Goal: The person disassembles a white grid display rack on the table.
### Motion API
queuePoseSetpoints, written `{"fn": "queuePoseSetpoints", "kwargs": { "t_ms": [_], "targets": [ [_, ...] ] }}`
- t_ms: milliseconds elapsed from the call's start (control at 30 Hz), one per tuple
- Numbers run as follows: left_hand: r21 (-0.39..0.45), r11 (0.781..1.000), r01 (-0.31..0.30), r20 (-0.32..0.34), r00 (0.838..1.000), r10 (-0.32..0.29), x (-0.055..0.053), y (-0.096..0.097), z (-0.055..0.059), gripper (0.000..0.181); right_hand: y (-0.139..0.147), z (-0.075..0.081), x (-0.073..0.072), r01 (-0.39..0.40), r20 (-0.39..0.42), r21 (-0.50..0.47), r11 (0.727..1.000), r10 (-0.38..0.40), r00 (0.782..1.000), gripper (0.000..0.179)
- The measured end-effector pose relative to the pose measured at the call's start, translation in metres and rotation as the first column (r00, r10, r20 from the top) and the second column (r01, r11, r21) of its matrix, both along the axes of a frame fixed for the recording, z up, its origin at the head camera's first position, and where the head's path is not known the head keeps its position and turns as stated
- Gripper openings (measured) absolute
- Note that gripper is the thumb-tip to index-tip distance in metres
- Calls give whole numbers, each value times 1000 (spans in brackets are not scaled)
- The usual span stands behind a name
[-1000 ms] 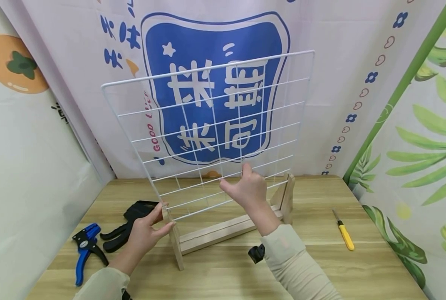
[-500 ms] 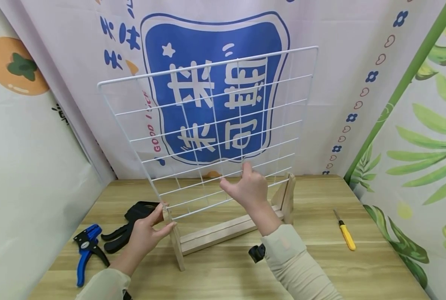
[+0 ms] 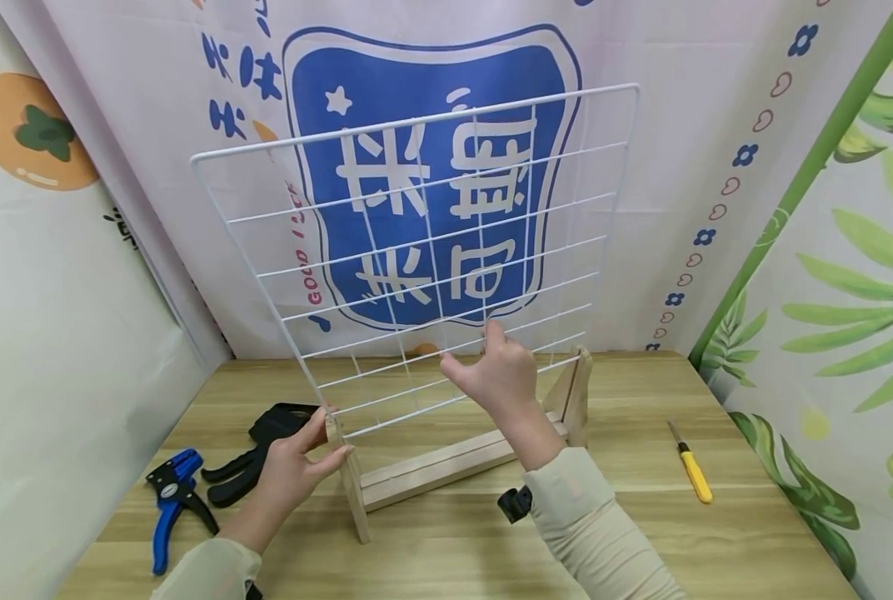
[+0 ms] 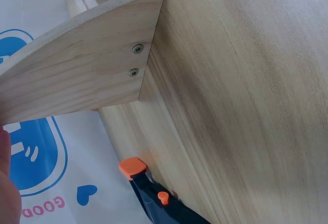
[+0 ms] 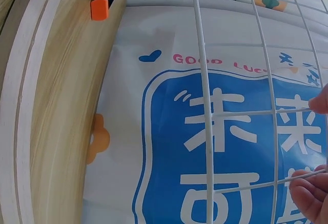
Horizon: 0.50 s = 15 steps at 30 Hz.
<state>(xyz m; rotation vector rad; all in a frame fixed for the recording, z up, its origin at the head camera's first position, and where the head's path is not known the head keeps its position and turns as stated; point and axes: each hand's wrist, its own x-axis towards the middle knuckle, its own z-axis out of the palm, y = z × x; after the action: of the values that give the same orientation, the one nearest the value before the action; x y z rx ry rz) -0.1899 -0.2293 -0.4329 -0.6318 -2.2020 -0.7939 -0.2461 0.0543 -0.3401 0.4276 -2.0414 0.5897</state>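
Note:
A white wire grid panel (image 3: 406, 288) stands tilted on a wooden stand (image 3: 446, 468), its lower edge between the stand's two side pieces. My left hand (image 3: 289, 473) grips the top of the left side piece, thumb on the near side, at the grid's lower left corner. In the left wrist view that side piece (image 4: 87, 73) shows two screws, with a bit of my hand (image 4: 7, 196) at the left edge. My right hand (image 3: 501, 377) holds the grid low near its middle; in the right wrist view, thumb and curled fingers (image 5: 307, 196) meet the wires.
Left of the stand lie a black tool (image 3: 255, 454) with an orange tip (image 4: 133, 166) and blue-and-black pliers (image 3: 172, 500). A yellow-handled screwdriver (image 3: 692, 471) lies at the right. Printed cloth (image 3: 641, 167) hangs behind the wooden table (image 3: 446, 558).
The grid's top edge has risen slightly, the panel tilting a little. Both hands stay in nearly the same places, and the stand has not moved.

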Motion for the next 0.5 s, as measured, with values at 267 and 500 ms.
{"fn": "queuePoseSetpoints", "kwargs": {
  "t_ms": [267, 500],
  "targets": [
    [-1, 1000, -12, 22, 1000, 12, 1, 0, 0, 66, 0, 3, 0, -11, -8, 8, 1000, 11, 1000, 47],
    [-2, 1000, -18, 18, 1000, 18, 2, 1, 2, 68, 1, 7, 0, 6, -14, 27, 1000, -6, 1000, 46]
  ]
}}
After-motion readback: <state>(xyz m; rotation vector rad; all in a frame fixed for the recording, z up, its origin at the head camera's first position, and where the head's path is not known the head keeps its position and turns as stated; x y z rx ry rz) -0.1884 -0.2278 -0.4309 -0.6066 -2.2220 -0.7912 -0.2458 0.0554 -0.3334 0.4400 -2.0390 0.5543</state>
